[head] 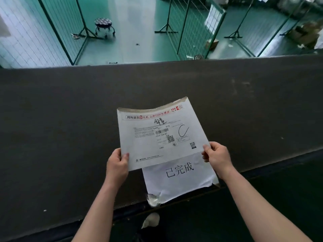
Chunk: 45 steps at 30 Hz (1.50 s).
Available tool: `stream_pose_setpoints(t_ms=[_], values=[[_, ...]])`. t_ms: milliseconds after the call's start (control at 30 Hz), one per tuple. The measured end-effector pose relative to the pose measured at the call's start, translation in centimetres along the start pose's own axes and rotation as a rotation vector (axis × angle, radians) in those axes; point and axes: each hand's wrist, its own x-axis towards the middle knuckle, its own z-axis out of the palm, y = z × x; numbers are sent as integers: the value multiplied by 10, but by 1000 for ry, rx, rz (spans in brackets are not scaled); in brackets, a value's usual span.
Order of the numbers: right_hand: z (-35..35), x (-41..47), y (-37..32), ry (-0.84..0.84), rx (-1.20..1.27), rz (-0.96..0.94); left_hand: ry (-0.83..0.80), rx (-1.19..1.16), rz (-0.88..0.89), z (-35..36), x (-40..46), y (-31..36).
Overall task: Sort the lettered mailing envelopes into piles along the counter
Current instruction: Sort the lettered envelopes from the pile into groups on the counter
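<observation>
A white mailing envelope (157, 133) with a barcode label, a red banner along its top and a handwritten letter C is held over the dark counter (70, 110). My left hand (117, 165) pinches its lower left corner. My right hand (217, 156) pinches its lower right edge. Under the envelope's near edge lies a white paper sign (180, 182) with three printed Chinese characters, its near corners torn, resting at the counter's front edge.
Beyond the counter's far edge is a green floor with wire-mesh partitions (190, 27) on stands and a small wheeled stool (104, 27). Cardboard boxes (305, 32) sit at the far right. A scrap of torn paper (151, 220) lies below the counter's front edge.
</observation>
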Motion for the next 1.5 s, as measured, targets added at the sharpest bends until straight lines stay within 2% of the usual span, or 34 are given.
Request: stream_pose_setpoints(t_ms=[100, 167, 267, 367, 567, 733, 867, 1067, 1233, 1500], values=[[4, 15, 8, 84, 47, 44, -41, 54, -31, 4, 14, 0], [1, 25, 16, 139, 172, 135, -28, 176, -28, 11, 19, 6], [-11, 26, 35, 117, 301, 299, 82, 427, 33, 23, 21, 22], [-39, 16, 58, 89, 318, 366, 69, 484, 136, 59, 12, 43], [-137, -14, 118, 176, 467, 457, -244, 513, 360, 203, -53, 92], [-275, -41, 196, 340, 663, 427, -575, 618, 554, 380, -158, 121], [-389, -73, 256, 453, 790, 412, -869, 677, 558, 504, -257, 141], [-523, -113, 328, 565, 873, 418, -1221, 794, 634, 644, -386, 158], [-597, -100, 368, 609, 924, 408, -1326, 804, 634, 728, -426, 173], [-730, 16, 412, 604, 833, 460, -1285, 704, 481, 901, -386, 196]])
